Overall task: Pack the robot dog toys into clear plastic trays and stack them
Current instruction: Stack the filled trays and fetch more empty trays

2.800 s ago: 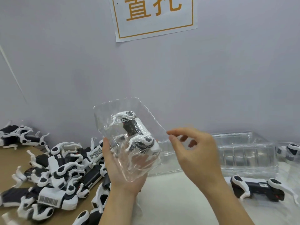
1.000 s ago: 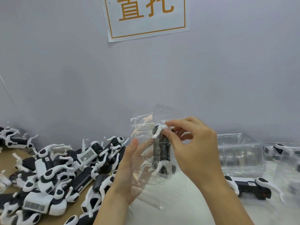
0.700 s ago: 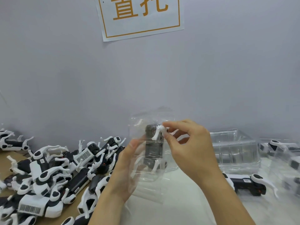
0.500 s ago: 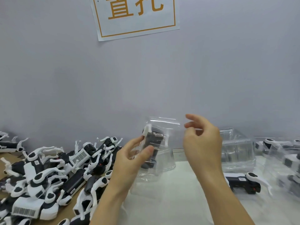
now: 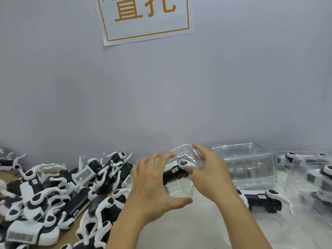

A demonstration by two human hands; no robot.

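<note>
on white table (image 5: 179, 230), toy (image 5: 177, 170) lies crosswise, axis left-right.

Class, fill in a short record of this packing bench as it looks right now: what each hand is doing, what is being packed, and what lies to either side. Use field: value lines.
Left hand: left hand holds the near side of the clear tray, fingers curled over it
Right hand: right hand grips the tray's far side, thumb by the toy's white joint
In the tray: one robot dog toy, black body, white legs
Left of hands: pile of loose toys
Right of hands: stack of empty trays; single toy lying on the table
Wall: paper sign with orange characters
</note>
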